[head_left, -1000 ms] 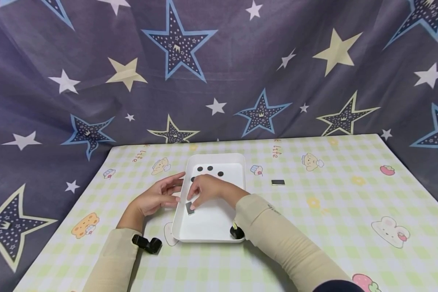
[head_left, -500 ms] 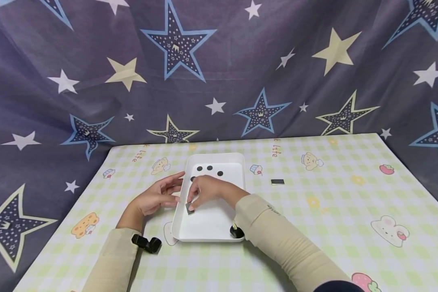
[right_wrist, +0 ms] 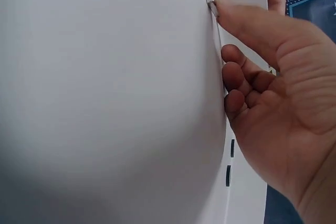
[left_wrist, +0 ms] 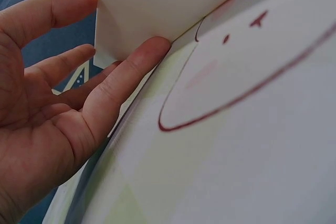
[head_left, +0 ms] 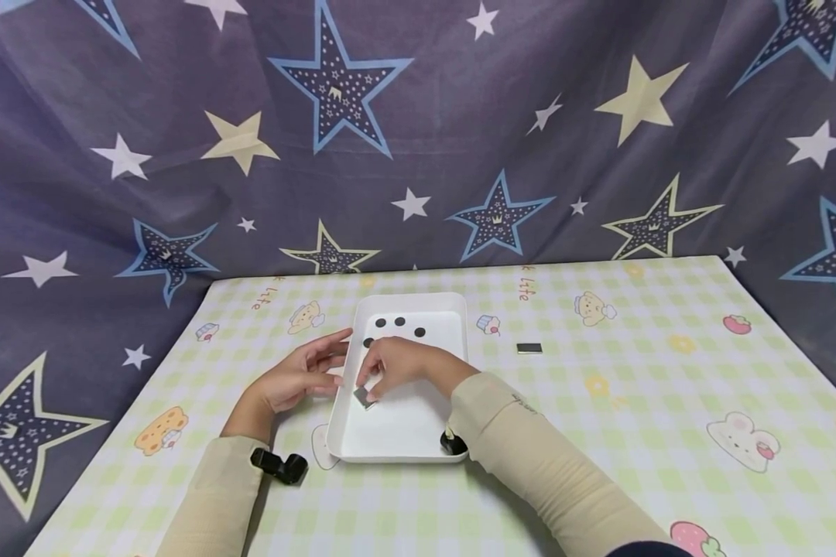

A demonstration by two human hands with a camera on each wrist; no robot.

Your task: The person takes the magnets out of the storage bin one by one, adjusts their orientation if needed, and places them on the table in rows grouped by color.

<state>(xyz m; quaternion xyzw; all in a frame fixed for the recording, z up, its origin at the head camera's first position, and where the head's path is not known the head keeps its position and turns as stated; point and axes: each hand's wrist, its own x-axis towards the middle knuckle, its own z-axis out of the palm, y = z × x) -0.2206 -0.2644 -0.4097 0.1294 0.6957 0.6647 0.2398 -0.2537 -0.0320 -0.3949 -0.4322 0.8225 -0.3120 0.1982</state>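
The right hand (head_left: 399, 363) is pinching a small grey rectangular magnet (head_left: 364, 398) between thumb and fingertips just over the floor of the white tray (head_left: 460, 309) on the desk (head_left: 599, 433), while the left hand (head_left: 294, 379) rests spread-fingered against the tray's left wall, holding nothing.

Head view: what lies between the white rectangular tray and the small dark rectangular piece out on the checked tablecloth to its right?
Between the white rectangular tray and the small dark rectangular piece lies only bare checked tablecloth with a printed cupcake; head view.
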